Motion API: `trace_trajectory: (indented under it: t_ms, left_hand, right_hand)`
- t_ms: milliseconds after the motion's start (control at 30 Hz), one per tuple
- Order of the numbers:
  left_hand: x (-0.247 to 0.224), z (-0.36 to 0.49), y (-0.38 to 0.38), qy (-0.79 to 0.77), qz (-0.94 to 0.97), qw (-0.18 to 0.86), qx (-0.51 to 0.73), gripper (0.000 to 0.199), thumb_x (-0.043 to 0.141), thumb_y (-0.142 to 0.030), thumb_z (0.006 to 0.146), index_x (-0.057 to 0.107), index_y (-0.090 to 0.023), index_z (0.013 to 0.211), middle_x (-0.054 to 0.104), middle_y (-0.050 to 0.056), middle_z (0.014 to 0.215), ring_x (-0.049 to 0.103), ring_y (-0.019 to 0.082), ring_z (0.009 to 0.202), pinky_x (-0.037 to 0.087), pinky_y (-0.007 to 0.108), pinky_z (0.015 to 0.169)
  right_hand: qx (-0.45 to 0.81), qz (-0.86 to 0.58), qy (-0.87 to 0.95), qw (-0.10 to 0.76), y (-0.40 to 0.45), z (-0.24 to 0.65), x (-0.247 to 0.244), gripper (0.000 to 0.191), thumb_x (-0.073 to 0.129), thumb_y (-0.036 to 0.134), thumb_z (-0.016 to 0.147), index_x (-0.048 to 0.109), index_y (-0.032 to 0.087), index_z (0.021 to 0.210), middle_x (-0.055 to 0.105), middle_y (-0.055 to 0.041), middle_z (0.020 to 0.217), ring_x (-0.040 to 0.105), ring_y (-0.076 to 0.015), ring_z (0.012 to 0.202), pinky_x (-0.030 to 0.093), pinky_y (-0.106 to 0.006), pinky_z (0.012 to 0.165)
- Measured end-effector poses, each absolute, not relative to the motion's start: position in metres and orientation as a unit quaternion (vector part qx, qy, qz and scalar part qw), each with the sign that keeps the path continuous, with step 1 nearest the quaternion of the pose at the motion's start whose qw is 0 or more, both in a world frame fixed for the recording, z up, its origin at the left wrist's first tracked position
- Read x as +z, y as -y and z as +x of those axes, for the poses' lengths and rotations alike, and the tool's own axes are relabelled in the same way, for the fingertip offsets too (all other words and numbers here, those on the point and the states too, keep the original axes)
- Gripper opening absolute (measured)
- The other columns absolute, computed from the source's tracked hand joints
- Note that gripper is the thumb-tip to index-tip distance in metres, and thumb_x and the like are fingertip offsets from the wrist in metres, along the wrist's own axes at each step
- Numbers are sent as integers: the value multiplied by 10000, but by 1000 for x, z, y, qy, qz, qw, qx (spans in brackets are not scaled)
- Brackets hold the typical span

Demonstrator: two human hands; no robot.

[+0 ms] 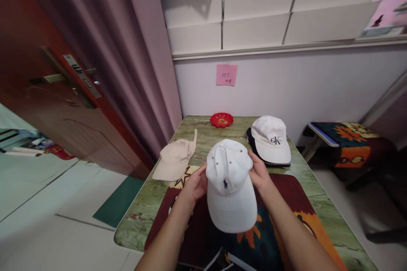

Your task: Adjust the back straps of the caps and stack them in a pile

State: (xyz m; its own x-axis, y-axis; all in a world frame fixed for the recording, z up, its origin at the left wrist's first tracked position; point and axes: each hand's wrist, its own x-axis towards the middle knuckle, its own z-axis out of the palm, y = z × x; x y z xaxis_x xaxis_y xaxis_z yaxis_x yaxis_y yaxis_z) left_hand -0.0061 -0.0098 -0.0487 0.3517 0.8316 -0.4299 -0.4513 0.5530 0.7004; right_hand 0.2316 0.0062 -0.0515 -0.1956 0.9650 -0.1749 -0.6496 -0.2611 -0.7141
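A white baseball cap (pixel 230 186) with a small dark horse-and-rider emblem is between my hands, its brim pointing toward me. My left hand (pixel 196 184) grips its left side, and my right hand (pixel 259 171) grips the right side. The fingertips are partly hidden behind the cap. Left of it, a beige cap (pixel 174 159) lies on the table with its strap sticking up. To the right, an off-white cap (pixel 270 135) with dark letters rests on top of dark headwear (pixel 251 142).
The green marbled table (pixel 133 220) carries a patterned mat (pixel 286 186). A red scalloped dish (pixel 221 120) stands near its back edge. A pink note (pixel 227 75) is stuck on the wall. A wooden door (pixel 79 72) and a purple curtain (pixel 140 51) stand left; a covered bench (pixel 349 139) is at right.
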Motion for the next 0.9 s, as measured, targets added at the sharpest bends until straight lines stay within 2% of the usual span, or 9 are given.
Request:
trace_trajectory:
  t_ms: [133,200,267,333,467,567,633,767,900]
  left_hand:
    - [-45,2,-6,-444,165,719,508,268,566,-299,926,692,-165,1121,787,83,970,738,245,980,566,355,914]
    - [-43,9,-12,-448,147,689,550,239,560,-260,929,691,-170,1107,787,71,964,736,220,983,566,320,914]
    - [-44,16,-15,-438,154,669,580,224,557,-260,937,689,-188,1102,783,55,1001,731,188,987,562,281,908]
    - [-49,24,-15,-425,190,670,578,250,551,-354,953,690,-197,1088,776,54,1020,730,174,939,571,276,863]
    - [-75,32,-9,-476,335,630,513,521,587,-643,860,697,-142,957,745,95,866,693,184,739,560,305,695]
    - [-101,30,-3,-539,429,529,495,555,681,-682,748,693,-145,887,711,73,805,639,176,681,511,290,636]
    - [-116,25,2,-556,460,486,492,508,698,-654,737,689,-162,862,694,58,780,632,191,693,510,309,669]
    - [-134,16,11,-542,516,453,484,375,659,-547,812,690,-198,948,715,66,875,671,236,834,523,352,809]
    - [-139,13,14,-538,561,427,462,294,626,-468,845,679,-219,993,719,62,896,679,245,849,522,361,824]
  right_hand:
    - [773,-328,230,492,28,226,-64,498,587,651,843,683,196,1021,775,-121,1007,705,-326,1074,571,-493,885]
    - [782,-341,229,469,49,224,-71,496,636,635,824,691,181,1016,779,-133,996,721,-332,1027,575,-484,863]
    - [748,-362,238,502,62,226,-71,412,764,488,771,688,194,1050,783,-111,1012,734,-311,981,578,-447,857]
    - [698,-377,247,557,62,234,-59,436,833,366,718,680,215,1097,782,-88,1049,739,-283,951,578,-409,859]
    - [609,-376,272,643,33,272,-7,549,841,339,712,651,237,1217,759,-86,1145,724,-283,999,581,-418,892]
    - [533,-355,290,711,2,312,29,567,834,349,724,642,245,1247,762,-71,1128,715,-280,1038,585,-417,914]
    - [482,-333,305,751,-19,342,35,536,814,363,750,642,241,1243,765,-63,1109,713,-273,1054,587,-414,919]
    - [439,-368,254,779,-53,391,-7,454,822,313,724,678,196,1138,777,-62,1035,739,-243,933,614,-398,871]
    - [407,-457,158,775,-61,409,-83,306,829,254,652,670,185,904,733,1,692,683,-179,586,637,-335,612]
